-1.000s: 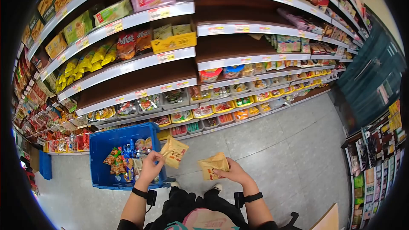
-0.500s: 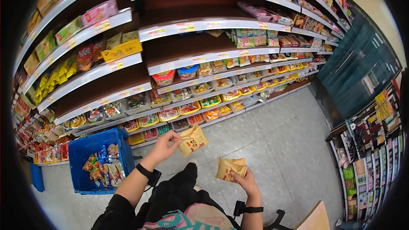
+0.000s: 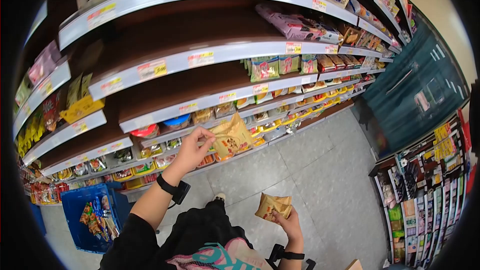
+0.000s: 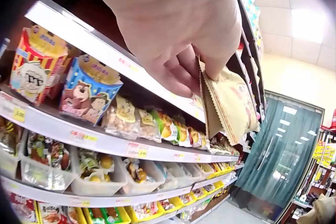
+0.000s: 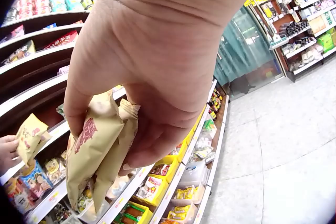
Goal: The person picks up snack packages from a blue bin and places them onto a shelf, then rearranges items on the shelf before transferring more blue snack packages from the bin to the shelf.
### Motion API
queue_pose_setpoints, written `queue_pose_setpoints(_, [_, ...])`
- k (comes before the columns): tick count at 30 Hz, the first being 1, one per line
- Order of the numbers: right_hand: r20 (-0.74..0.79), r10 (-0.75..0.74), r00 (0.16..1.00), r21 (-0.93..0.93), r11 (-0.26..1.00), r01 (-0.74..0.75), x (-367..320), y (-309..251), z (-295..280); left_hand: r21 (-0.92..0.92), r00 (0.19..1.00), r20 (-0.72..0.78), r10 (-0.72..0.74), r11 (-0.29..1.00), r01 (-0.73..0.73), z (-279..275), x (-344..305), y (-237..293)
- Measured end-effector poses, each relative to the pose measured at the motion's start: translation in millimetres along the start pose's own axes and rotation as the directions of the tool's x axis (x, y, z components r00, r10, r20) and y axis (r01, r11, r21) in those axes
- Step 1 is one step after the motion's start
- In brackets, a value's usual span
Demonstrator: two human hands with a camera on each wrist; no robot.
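My left hand (image 3: 192,152) pinches the edge of a tan snack packet (image 3: 232,139) in front of the lower shelves; the left wrist view shows thumb and fingers on the crimped edge of the packet (image 4: 231,100). Lower and to the right, over the floor, my right hand (image 3: 290,225) grips tan packets (image 3: 272,206). In the right wrist view two packets (image 5: 94,145) lie side by side between the thumb and fingers of that hand (image 5: 152,71). Both hands are apart, and neither touches a shelf.
Tiered shelves (image 3: 200,57) with price labels curve across the front, holding pink packs (image 3: 300,25) and green bags (image 3: 265,68). A blue crate (image 3: 120,205) with mixed snacks stands on the floor at lower left. A glass door (image 3: 415,85) and another rack (image 3: 425,205) are at right.
The shelves look closer, and the blue crate has shifted toward the lower left of the head view. My left hand has risen with its packet toward the shelves; my right hand still grips its packets.
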State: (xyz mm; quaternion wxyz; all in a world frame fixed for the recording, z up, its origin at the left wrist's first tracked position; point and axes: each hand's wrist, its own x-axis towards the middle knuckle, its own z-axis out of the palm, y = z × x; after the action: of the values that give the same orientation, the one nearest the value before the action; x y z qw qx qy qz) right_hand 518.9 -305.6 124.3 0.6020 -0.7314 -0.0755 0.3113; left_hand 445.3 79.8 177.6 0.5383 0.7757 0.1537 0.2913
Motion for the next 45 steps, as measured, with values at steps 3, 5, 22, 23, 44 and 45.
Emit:
queue_pose_setpoints(3, [-0.019, -0.012, 1.0, 0.024, 1.0, 0.013, 38.7, -12.4, -0.4, -0.116, 0.985, -0.173, 0.002, 0.993, -0.023, 11.5, 56.6, -6.4])
queue_pose_setpoints(5, [0.035, -0.001, 0.999, 0.004, 1.0, 0.001, 66.8, -18.6, -3.6, -0.223, 0.977, -0.206, -0.062, 0.975, 0.014, 12.6, 90.9, -16.8])
queue_pose_setpoints(22, [0.454, -0.073, 0.888, 0.024, 0.997, 0.07, 257.6, -94.0, -29.9, 0.277, 0.93, -0.304, -0.208, 0.915, 0.295, -7.2, 206.2, -53.1])
queue_pose_setpoints(23, [0.462, -0.068, 0.884, 0.027, 0.998, 0.062, 264.4, -98.2, -34.4, 0.283, 0.927, -0.308, -0.213, 0.91, 0.304, -1.5, 206.9, -45.7])
queue_pose_setpoints(44, [0.564, -0.087, 0.821, 0.077, 0.996, 0.053, 319.1, -99.5, -57.5, 0.83, 0.959, -0.144, -0.245, 0.497, 0.251, 52.3, 231.5, 12.7])
queue_pose_setpoints(45, [0.574, -0.08, 0.815, 0.089, 0.995, 0.035, 320.0, -96.6, -55.7, 0.823, 0.949, -0.133, -0.287, 0.501, 0.267, 53.4, 237.8, 11.0])
